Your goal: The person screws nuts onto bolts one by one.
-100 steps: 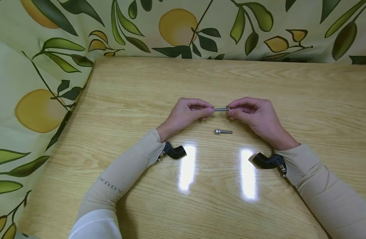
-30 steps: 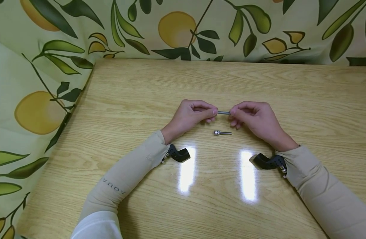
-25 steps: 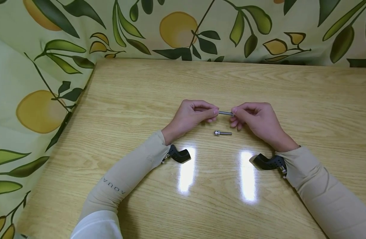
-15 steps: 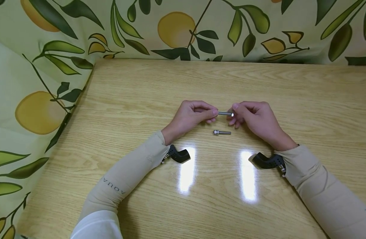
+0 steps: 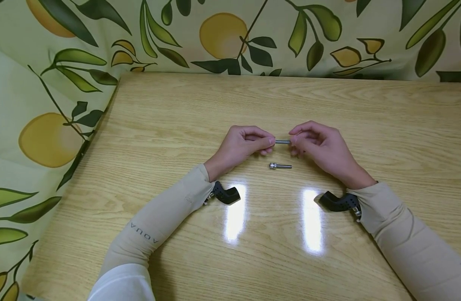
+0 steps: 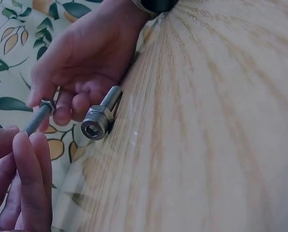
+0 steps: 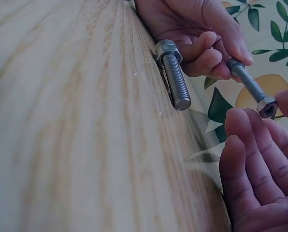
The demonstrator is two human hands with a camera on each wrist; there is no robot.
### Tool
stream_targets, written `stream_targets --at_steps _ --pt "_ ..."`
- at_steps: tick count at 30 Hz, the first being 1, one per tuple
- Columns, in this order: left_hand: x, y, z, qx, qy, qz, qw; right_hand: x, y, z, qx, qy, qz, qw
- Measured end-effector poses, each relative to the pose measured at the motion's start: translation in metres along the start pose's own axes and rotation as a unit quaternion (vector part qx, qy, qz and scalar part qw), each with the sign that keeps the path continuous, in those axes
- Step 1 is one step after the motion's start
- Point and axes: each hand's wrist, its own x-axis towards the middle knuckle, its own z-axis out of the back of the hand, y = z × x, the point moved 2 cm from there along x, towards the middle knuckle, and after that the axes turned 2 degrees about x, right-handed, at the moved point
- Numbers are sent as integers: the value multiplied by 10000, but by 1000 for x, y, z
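My left hand [image 5: 241, 144] pinches a socket-head bolt [image 7: 250, 83] near its head, holding it roughly level above the table. At the bolt's other end a hex nut [image 7: 267, 107] sits on the threads. The thumb and fingertips of my right hand [image 5: 322, 144] are around this nut, the other fingers loosely bent beneath. In the head view, right fingertips hide the nut. A second socket-head bolt [image 5: 283, 166] lies on the table just below the hands, its nut [image 6: 103, 112] up against the head and its threaded end pointing right.
The wooden table [image 5: 200, 100] reaches back to a fruit-patterned cloth [image 5: 170, 37], which also hangs along its left side. Black wrist mounts [image 5: 225, 195] stick out from under both sleeves. Two bright light reflections [image 5: 312, 221] lie on the tabletop.
Both hands have shifted slightly right since the earliest frame. The right fingers moved off the nut, showing it half a second ago, and now cover it again. The second bolt stays put.
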Motion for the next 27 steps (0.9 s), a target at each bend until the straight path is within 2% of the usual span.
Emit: stream_targets --at_steps 7,13,20,27 --pt "0 1 0 -8 1 -20 10000 -1 0 0 438 97 178 9988" --pt "0 1 0 -10 12 -14 10000 -1 0 0 -75 -82 104 9999" --pt "0 0 0 18 -30 -9 10000 -2 0 1 345 119 106 9993" --pt "0 1 0 -14 -42 3 10000 0 0 0 62 77 13 10000"
